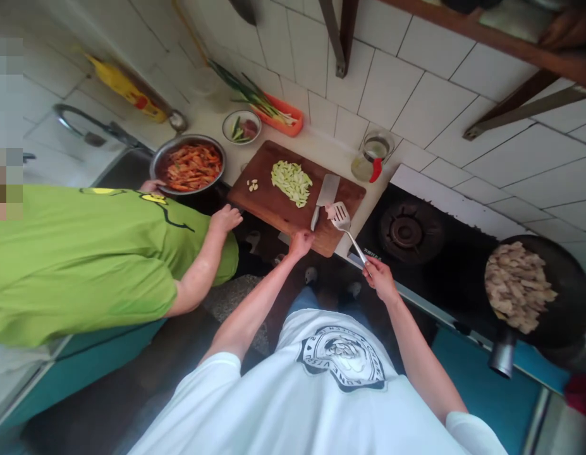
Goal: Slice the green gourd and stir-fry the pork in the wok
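Note:
My right hand (pixel 380 276) grips the handle of a slotted metal spatula (pixel 341 217), whose head hovers over the near right corner of the wooden cutting board (pixel 274 203). My left hand (pixel 301 242) closes on the handle end of a cleaver (pixel 325 196) that lies flat on the board. A pile of chopped green vegetable (pixel 292 182) sits mid-board, with a few garlic cloves (pixel 251 185) to its left.
A person in a green shirt (pixel 84 253) stands at left, one hand (pixel 225 219) at the board's edge, by a metal bowl of orange shrimp (pixel 192 165). A wok of sliced meat (pixel 518 285) sits at right beside a bare burner (pixel 405 232). A glass jar (pixel 374 155), small bowl (pixel 241 126) and orange tray of scallions (pixel 278 114) stand behind.

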{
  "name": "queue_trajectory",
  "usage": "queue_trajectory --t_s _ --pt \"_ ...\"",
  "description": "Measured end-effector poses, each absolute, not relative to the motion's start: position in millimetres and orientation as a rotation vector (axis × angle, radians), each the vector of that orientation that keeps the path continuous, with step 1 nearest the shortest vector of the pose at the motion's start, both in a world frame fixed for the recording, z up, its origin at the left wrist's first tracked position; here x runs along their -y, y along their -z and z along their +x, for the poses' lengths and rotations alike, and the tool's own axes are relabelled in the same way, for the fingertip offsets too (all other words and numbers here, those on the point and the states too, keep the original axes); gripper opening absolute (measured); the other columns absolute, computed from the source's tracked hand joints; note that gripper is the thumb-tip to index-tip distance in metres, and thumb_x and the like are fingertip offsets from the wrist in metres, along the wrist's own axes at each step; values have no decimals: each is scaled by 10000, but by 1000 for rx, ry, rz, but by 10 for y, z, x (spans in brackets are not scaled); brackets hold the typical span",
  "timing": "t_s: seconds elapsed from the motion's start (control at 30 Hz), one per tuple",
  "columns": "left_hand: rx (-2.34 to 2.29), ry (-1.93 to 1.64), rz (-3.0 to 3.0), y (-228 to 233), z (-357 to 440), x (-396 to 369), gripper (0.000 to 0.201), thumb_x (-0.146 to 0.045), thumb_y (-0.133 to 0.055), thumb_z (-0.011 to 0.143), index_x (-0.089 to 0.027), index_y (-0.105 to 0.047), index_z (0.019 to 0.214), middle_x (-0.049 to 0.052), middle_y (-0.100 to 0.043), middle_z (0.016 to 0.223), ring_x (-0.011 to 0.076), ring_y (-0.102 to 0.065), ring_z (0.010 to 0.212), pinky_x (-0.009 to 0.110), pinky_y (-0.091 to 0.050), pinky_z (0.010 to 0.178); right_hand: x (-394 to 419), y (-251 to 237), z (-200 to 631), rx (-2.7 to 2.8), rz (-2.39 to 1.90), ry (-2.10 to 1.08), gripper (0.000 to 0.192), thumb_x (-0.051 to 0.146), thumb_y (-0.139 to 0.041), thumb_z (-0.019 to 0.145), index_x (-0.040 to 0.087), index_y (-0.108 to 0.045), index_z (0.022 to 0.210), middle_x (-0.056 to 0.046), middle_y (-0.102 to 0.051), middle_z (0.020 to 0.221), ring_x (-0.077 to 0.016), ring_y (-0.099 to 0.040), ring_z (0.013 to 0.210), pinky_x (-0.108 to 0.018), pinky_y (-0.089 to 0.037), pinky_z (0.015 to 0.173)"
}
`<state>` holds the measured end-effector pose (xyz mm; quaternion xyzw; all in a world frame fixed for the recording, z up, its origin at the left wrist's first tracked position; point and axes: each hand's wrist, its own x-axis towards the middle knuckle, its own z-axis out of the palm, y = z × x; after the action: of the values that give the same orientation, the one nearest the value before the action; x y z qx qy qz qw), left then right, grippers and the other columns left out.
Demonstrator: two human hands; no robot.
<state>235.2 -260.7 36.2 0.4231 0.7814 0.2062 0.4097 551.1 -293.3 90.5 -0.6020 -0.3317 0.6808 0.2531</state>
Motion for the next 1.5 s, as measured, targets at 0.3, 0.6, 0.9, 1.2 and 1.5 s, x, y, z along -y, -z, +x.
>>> queue_trajectory --t_s 0.3,0.6,0.9,1.2,1.5 --pt "-1781 -727 1264 -542 2450 2422 394 -274 -596 1039 -190 -707 1407 106 -766 1165 196 -712 1007 275 -533 966 3174 -906 5190 767 -1683 -1751 620 566 -764 828 230 -666 1340 68 -559 663 -57 -311 432 -195 -187 393" --pt "-1688 -779 1300 -761 2655 2383 546 -262 -576 1048 -198 -574 1590 29 -706 817 177 -659 735 272 -524 799 3266 -971 5170 782 -1670 -1752 619 568 -745 859 205 -665 1354 68 -558 665 -51 -304 433 -194 -178 394" --pt "-1784 -783 1286 -491 2508 2464 461 -270 -626 1010 -187 -690 1459 50 -727 820 212 -696 764 320 -538 803 3296 -925 5107 693 -1673 -1746 651 585 -780 814 195 -663 1322 80 -555 647 -44 -293 415 -186 -160 383" --pt "-2056 -454 1378 -201 2403 2253 466 -335 -690 989 -160 -635 1417 214 -650 1353 356 -676 1210 450 -517 1024 3330 -838 5083 659 -1697 -1711 620 574 -780 827 184 -671 1297 77 -568 658 -41 -307 416 -181 -166 383" --pt "-1947 -443 1073 -17 2324 1638 413 -239 -789 854 -150 -647 1231 195 -705 1150 319 -701 1120 403 -551 918 3318 -864 4929 587 -1770 -1667 699 594 -801 763 185 -663 1313 82 -555 646 -44 -300 415 -189 -156 392"
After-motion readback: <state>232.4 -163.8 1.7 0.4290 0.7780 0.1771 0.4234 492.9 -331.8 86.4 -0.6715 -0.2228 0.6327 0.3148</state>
